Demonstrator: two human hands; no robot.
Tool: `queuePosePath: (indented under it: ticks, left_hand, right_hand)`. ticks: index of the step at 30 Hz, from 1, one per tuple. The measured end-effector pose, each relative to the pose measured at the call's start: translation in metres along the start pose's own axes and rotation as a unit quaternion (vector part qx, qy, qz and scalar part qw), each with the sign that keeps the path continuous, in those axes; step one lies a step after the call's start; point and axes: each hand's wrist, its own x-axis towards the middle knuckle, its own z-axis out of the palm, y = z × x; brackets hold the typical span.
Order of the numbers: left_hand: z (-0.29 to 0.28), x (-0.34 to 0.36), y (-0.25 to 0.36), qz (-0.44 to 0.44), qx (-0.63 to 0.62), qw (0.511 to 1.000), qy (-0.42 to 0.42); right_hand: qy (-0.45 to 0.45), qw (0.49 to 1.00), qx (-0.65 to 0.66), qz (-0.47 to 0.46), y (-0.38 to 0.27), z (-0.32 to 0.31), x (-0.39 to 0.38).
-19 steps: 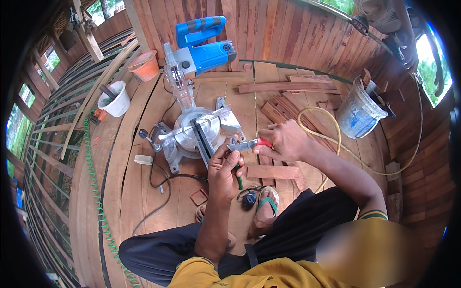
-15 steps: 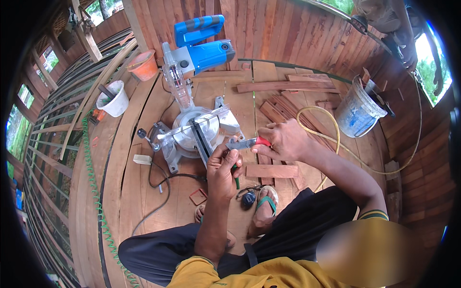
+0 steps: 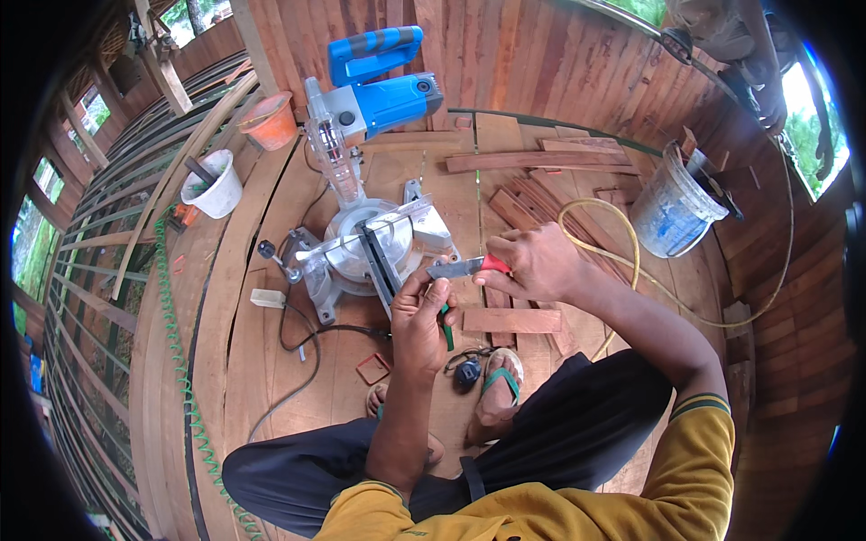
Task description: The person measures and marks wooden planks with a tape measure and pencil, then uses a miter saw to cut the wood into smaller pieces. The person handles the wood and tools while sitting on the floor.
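Observation:
My right hand is closed on a red-handled metal blade tool, its flat grey blade pointing left to my left thumb and fingertips. My left hand is closed on a small green-handled tool, whose green end hangs below my fingers; its upper part is too small to make out. Just beyond my hands stands a blue and silver mitre saw with a round metal base. A black tape measure lies by my sandalled right foot.
Offcuts, a yellow hose and a paint-stained bucket are to the right. An orange bucket, white bucket, green coiled hose and open slats are to the left. Another person is at the upper right.
My hands and the two tools have barely moved; the blade tool still meets my left fingertips. Nothing was let go or taken hold of.

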Motion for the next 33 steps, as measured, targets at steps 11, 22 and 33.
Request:
queuePosePath:
  ticks: [11,22,33]
  left_hand:
    - [-0.026,0.002,0.003,-0.080,0.004,0.995,-0.066]
    - [-0.061,0.027,-0.092,-0.283,0.060,0.957,-0.034]
    - [-0.082,0.059,-0.162,-0.323,0.112,0.940,0.013]
  right_hand:
    - [0.278,0.883,0.300,0.231,0.101,-0.041,-0.056]
    - [0.515,0.260,0.545,0.608,0.043,0.170,-0.382]
    - [0.295,0.655,0.018,0.696,0.086,0.199,-0.435]
